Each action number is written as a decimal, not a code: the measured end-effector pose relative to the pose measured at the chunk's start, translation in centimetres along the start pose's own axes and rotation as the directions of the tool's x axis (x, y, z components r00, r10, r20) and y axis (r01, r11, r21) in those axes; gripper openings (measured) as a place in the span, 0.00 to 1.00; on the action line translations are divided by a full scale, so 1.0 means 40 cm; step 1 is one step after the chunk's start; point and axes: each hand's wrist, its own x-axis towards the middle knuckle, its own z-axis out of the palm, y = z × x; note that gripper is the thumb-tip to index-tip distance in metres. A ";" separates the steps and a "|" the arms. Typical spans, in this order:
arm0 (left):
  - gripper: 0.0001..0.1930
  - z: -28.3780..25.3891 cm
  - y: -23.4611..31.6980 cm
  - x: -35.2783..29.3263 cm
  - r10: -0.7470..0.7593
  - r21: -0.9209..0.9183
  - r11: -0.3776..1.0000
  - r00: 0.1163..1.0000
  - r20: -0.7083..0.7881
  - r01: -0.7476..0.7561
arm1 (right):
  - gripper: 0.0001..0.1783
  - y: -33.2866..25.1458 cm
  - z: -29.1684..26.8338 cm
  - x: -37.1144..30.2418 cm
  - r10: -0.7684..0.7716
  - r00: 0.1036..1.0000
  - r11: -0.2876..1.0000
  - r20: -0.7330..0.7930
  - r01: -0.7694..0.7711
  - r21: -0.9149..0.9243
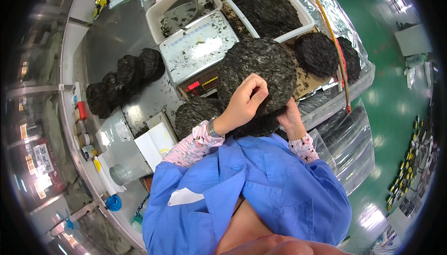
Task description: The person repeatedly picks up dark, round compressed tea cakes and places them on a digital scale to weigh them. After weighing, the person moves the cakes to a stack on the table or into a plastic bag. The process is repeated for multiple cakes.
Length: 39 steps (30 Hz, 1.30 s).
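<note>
A round, dark cake of what looks like dried seaweed (267, 61) is held up in front of me, tilted. My right hand (292, 119) grips its lower right edge, thumb at the rim and other fingers partly hidden beneath. Against its front face rests my left hand (244, 100), fingers curled and thumb bent toward the forefinger; anything between them is too small to make out. Below it, close to my body, lie more dark cakes (196, 114), partly covered by my arm and the held one. Just beyond stands a scale (202, 45) with a metal top, scattered with dark flakes.
Behind the scale are a white tub (153, 22) with a scoop and a white tub (305, 27) full of loose dark seaweed. Several cakes (151, 64) lean in a row at left; others (316, 55) lie at right beside a long yellow stick (333, 36). White paper (156, 145) lies near my left arm.
</note>
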 end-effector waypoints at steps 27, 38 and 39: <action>0.11 -0.772 -0.557 0.411 -0.031 0.161 0.968 0.726 -0.687 0.195 | 0.25 -0.033 -0.172 -0.050 -0.103 0.989 0.986 -0.105 0.115 0.117; 0.15 -0.819 -0.401 0.266 0.120 0.195 0.979 0.618 -0.777 0.054 | 0.25 -0.012 -0.123 -0.012 -0.101 0.993 0.990 -0.066 0.107 0.092; 0.16 -0.818 -0.389 0.268 0.177 0.257 0.965 0.607 -0.775 0.046 | 0.25 -0.013 -0.121 -0.017 -0.100 0.993 0.990 -0.055 0.105 0.097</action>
